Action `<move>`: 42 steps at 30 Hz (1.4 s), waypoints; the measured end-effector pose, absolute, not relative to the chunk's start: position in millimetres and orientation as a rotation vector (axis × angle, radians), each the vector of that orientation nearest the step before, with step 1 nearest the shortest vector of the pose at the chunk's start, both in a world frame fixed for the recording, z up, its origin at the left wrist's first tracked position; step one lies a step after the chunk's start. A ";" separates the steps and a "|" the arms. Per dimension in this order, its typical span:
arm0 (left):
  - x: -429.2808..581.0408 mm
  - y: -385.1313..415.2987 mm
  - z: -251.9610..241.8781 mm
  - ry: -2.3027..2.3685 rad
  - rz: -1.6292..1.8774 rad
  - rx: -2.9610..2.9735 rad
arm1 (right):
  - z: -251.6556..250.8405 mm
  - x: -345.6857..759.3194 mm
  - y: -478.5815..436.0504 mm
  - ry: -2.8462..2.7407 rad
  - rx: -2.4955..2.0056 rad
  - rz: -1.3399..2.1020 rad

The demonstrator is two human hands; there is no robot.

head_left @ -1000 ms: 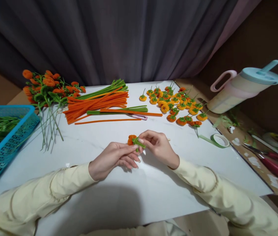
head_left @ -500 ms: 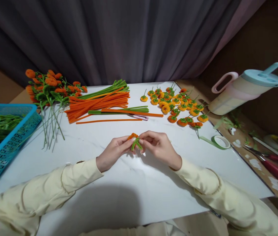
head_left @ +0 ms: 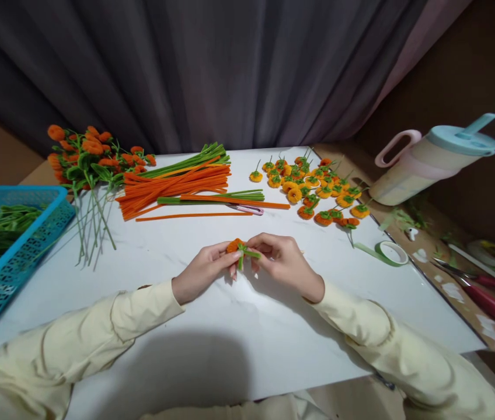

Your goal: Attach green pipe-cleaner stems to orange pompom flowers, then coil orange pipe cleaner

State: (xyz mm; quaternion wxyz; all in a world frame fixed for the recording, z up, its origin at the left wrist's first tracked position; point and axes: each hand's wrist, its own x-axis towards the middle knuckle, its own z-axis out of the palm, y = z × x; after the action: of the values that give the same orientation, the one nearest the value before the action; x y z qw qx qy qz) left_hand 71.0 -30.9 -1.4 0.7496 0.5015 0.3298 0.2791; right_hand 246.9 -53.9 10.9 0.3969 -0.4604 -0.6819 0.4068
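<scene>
Over the middle of the table, an orange pipe-cleaner flower [head_left: 234,245] with short green strips at its base is held between my two hands. My left hand [head_left: 204,268] pinches the flower from the left with thumb and fingers. From the right, my right hand [head_left: 285,262] is closed on one of the green strips, which points toward it. Another green strip hangs down between the hands. Just beyond lie a bundle of orange pipe cleaners [head_left: 177,186], green pipe cleaners [head_left: 190,160] and pinkish tweezers [head_left: 247,209].
Several yellow and orange flower heads [head_left: 317,186] lie at the back right, near green tape [head_left: 393,253]. A tumbler [head_left: 431,157] and red-handled pliers [head_left: 488,300] are further right. Stemmed orange flowers [head_left: 94,151] and a blue basket [head_left: 20,256] of green pieces are at left.
A green strip at the flower's base has swung from hanging down to pointing right, toward my right hand. More of the orange flower shows now. My hands have barely moved.
</scene>
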 end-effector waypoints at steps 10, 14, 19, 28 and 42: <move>68.2 -17.0 -3.6 0.606 0.482 0.444 | 3.4 263.2 -49.7 -2.318 -0.854 -0.052; 67.3 -17.1 -2.9 0.579 0.446 0.379 | 5.3 265.9 -47.2 -2.464 -0.701 -0.398; 66.1 -17.0 -3.7 0.560 0.418 0.364 | 9.1 264.4 -45.6 -2.521 -0.571 -0.556; 66.9 -18.6 -1.4 0.507 0.509 0.542 | 9.1 264.7 -44.3 -2.542 -0.637 -0.526; 64.0 -22.5 5.4 0.482 0.595 0.899 | 21.2 260.4 -53.2 -2.576 -0.681 -0.544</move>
State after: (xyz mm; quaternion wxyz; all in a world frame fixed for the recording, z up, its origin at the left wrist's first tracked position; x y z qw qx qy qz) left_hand 64.0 -22.5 5.4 0.8305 0.4239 0.2274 0.2807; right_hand 260.4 -53.2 21.2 0.2097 -0.2448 -0.9262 -0.1956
